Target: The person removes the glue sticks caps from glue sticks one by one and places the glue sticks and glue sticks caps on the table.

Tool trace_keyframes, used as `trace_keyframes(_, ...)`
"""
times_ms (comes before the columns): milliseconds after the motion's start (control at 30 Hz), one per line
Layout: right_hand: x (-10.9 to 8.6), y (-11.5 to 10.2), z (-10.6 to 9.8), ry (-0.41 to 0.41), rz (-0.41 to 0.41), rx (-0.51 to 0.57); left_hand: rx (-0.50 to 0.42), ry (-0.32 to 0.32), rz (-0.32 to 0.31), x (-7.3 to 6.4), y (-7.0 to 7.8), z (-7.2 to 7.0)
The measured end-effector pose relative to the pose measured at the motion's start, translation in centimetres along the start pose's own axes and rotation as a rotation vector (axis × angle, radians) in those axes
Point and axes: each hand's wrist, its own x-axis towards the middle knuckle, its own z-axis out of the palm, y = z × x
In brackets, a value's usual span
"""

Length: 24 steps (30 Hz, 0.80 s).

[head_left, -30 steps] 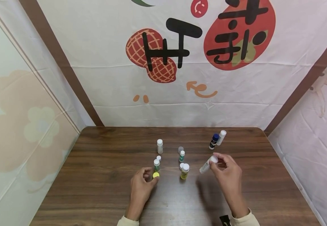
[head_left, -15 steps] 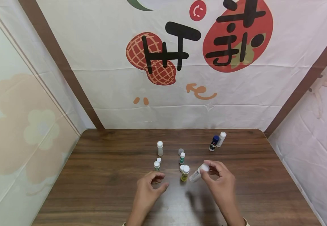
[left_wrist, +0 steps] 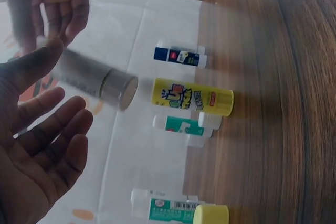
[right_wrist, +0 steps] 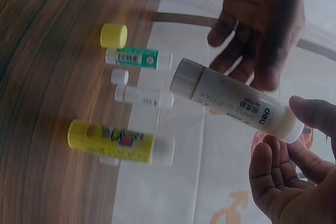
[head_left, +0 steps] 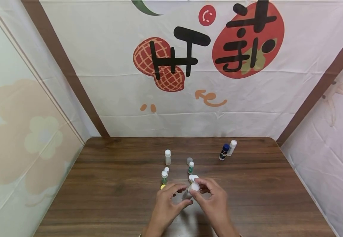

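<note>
A white deli glue stick [right_wrist: 236, 100] hangs tilted above the table between the hands. My right hand [head_left: 214, 200] pinches its upper end between thumb and fingertips. My left hand [head_left: 166, 204] spreads around the lower part of the stick, thumb and fingers apart; in the left wrist view its thumb overlaps the stick. Just beyond stands a yellow glue stick [left_wrist: 191, 97] with a white top, mostly covered by the right hand in the head view. A yellow cap [head_left: 163, 186] and a green-labelled glue stick [head_left: 164, 177] are by the left fingers.
Farther back stand a smaller green glue stick [head_left: 190, 168], a grey cap [head_left: 189, 161] and a white glue stick [head_left: 167, 157]. Small white caps [head_left: 166, 169] lie among them. At the back right are a dark blue glue stick [head_left: 224, 152] and another white one [head_left: 232, 148].
My right hand has carried the white glue stick leftward and nearer to me. My left hand has left the yellow cap and moved right to the stick.
</note>
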Motion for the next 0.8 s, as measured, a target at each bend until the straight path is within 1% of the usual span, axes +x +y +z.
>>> trace_keyframes(67, -0.1, 0.0, 0.3, -0.011, -0.009, 0.004, 0.023, 0.016, 0.007, 0.0, 0.1, 0.2)
trace_keyframes(167, -0.3, 0.0, 0.6, -0.029, -0.030, -0.006, 0.060, 0.027, -0.002, 0.0, 0.1, 0.3)
trace_keyframes(233, -0.5, 0.0, 0.7, -0.044, -0.043, -0.017, 0.082, 0.027, -0.005, 0.0, 0.1, 0.4)
trace_keyframes(333, -0.6, 0.1, 0.7, -0.062, -0.064, -0.024, 0.086, 0.019, 0.007, 0.1, -0.2, 0.3)
trace_keyframes(400, -0.6, 0.2, 0.7, -0.069, -0.102, -0.021, 0.075, 0.005, 0.019, 0.1, -0.4, 0.1)
trace_keyframes(500, -0.4, 0.4, 0.6, -0.068, -0.200, -0.005, 0.060, -0.021, 0.020, 0.1, -0.9, -0.3)
trace_keyframes(600, 0.0, 0.7, 0.3, -0.043, -0.262, 0.005, 0.057, -0.042, -0.025, -0.1, -1.2, -0.8)
trace_keyframes(633, 0.1, 0.9, 0.2, -0.030, -0.267, 0.008, 0.058, -0.041, -0.045, -0.2, -1.4, -1.0)
trace_keyframes(733, 0.4, 1.5, -0.3, 0.007, -0.239, -0.020, 0.055, -0.026, -0.110, -0.4, -1.9, -1.6)
trace_keyframes(800, 0.5, 2.1, -0.5, 0.017, -0.227, -0.053, 0.059, -0.007, -0.146, -0.6, -2.3, -1.9)
